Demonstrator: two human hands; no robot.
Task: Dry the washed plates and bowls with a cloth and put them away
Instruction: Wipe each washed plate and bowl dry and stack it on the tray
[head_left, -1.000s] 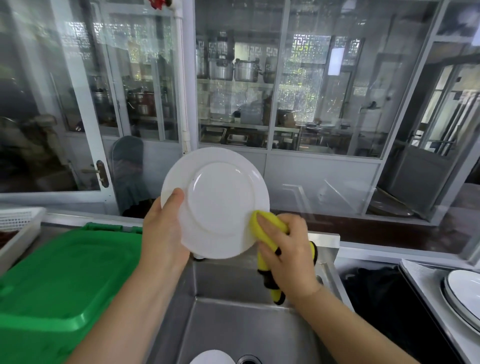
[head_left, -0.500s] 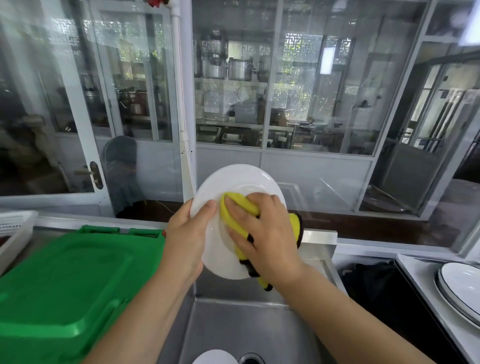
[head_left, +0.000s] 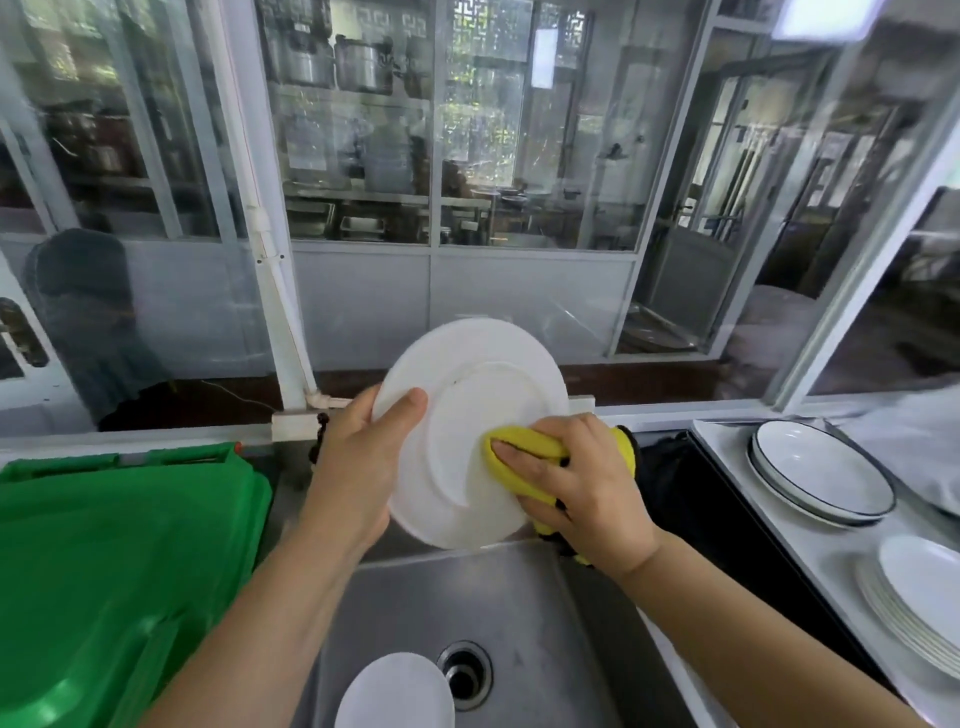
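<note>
plate: white plate (head_left: 470, 431) held up on edge over the sink (head_left: 467, 613), centre of view, its ringed underside toward me.
step: i judge i'm mid-wipe on that underside; the other face isn't visible, so can't tell if it's dry.
how to do it well: sweep the cloth round the foot ring and out to the rim, turn the plate in the holding hand, keep it over the basin in case it slips.
left hand: left hand (head_left: 358, 467) grips the plate's left rim, thumb curled over the near face, fingers hidden behind.
right hand: right hand (head_left: 582, 478) holds the yellow cloth (head_left: 524, 457) bunched against the plate's lower right, fingers bent over it and pressing.
cloth: yellow with dark trim, tail hanging under the right palm.
sink: another white dish (head_left: 395, 691) lies in the basin, near edge, beside the drain (head_left: 464, 673).
right counter: dark-rimmed bowls (head_left: 821, 478) stacked far, white plates (head_left: 919, 608) stacked near; likely the put-away spot.
left: green bin lid (head_left: 104, 571) just beside the sink.
</note>
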